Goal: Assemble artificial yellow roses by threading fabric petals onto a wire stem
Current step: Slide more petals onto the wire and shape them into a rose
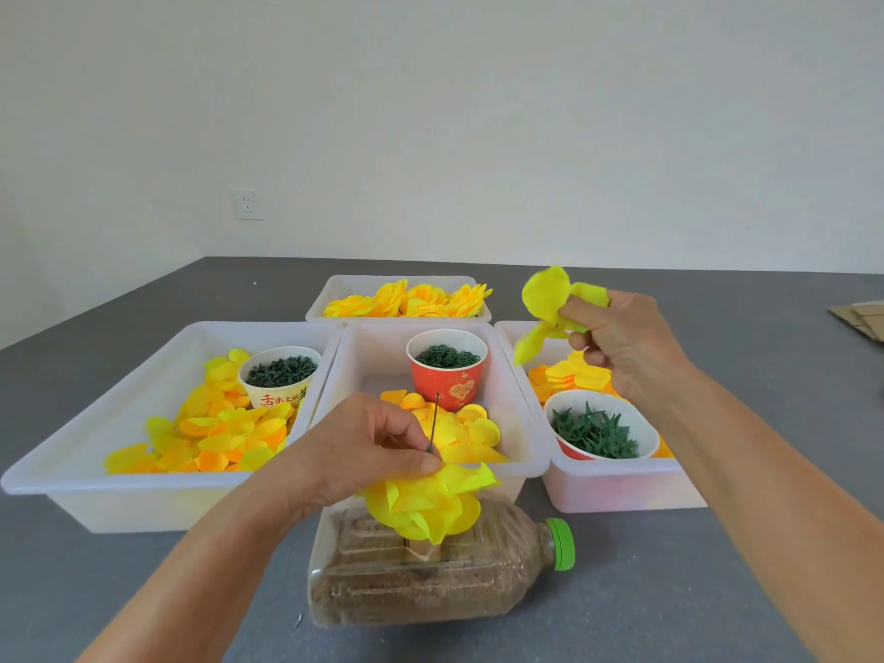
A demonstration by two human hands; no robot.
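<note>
1. The left hand [363, 452] is seen low in the centre of the frame; its thumb and fingers are pinched round the wire stem [434, 424], which rises thin and dark above the knuckles; the stem appears to be planted in a sand-filled bottle [430, 574] lying on its side at the bottom centre, though the entry point is hidden.
2. A stack of threaded petals [428, 502] is gathered on the stem directly under the left hand and above the bottle; the rose is judged partly built.
3. The right hand [617, 339] is raised at the upper right of the frame; its fingers are curled round a fresh yellow petal piece [545, 303], held well apart from the stem tip.
4. Loose petals are kept in the white trays: the left tray [143, 375], the middle tray [378, 356] and the right tray [602, 490]; finished roses [406, 301] are piled in the far tray at the upper centre; green fittings are held in the red cup [447, 382].
5. What could go wrong, as judgement only: the petal's centre hole may be missed, since the fabric is crumpled in the grip and the tip is fine; the fabric may be torn if it is forced down off-centre; the wire may be bent or tilted if the pinch is loosened; the threaded stack may spring upward if it is released; a fingertip may be pricked.
</note>
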